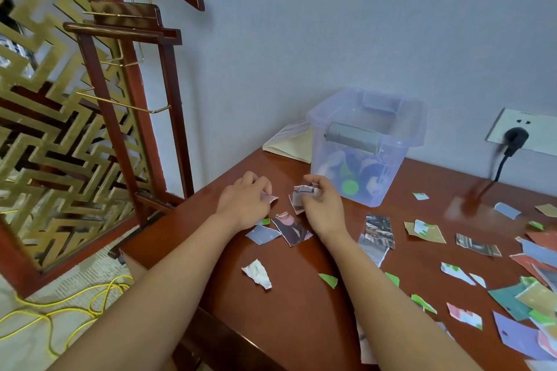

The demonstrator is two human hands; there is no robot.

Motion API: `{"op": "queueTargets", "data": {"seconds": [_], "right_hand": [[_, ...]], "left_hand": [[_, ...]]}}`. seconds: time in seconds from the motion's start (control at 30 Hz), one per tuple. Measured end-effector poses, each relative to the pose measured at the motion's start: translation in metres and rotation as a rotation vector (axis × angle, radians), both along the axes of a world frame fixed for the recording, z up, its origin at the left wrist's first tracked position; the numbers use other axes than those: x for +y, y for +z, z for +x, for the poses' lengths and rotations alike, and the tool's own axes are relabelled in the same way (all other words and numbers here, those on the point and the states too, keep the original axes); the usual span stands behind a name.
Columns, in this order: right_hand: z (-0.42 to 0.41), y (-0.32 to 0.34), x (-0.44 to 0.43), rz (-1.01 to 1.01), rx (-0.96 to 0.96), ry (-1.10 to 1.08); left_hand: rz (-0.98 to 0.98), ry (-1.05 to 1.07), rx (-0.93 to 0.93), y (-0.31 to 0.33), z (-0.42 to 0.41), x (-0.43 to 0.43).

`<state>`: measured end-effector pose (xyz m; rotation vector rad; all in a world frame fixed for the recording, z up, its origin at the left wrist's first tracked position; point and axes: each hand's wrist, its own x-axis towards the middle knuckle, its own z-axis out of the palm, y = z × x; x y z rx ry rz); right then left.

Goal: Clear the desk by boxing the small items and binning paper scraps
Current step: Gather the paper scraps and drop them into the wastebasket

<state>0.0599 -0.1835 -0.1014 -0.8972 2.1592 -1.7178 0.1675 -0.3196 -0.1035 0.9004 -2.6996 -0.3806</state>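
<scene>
On the desk [301, 325], torn colourful paper scraps [291, 229], some crumpled

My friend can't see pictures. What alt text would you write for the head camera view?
Two hands gather torn paper scraps on a reddish wooden desk: the left hand pinches a small scrap, the right hand holds a crumpled bunch. A clear plastic box with small items inside stands just behind them.

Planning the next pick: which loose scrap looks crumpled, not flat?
The whitish scrap lying alone, on the near side of the left hand; the other loose scraps lie flat.
</scene>
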Motion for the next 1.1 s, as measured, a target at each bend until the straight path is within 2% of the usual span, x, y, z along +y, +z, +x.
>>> {"op": "queueTargets", "data": {"seconds": [0.43,0.63,0.7,0.87,1.0,1.1], "right_hand": [[0.003,0.002,0.003,0.014,0.064,0.039],[0.0,-0.002,0.0,-0.035,0.057,0.026],[-0.001,-0.004,-0.001,-0.067,0.036,0.009],[0.002,0.002,0.003,-0.115,0.01,0.01],[0.005,0.006,0.005,-0.054,-0.098,0.094],[0.004,0.015,0.009,0.163,-0.038,0.199]], "left_hand": [[-0.056,-0.051,0.127,-0.003,0.003,0.003],[0.171,0.019,0.27,-0.002,0.013,0.006],[0.236,0.058,0.393,-0.003,0.014,0.006],[0.253,0.141,0.678,-0.002,0.017,0.008],[0.446,0.135,0.769,-0.002,0.026,0.016],[0.527,0.053,0.694,0.002,0.034,0.024]]}}
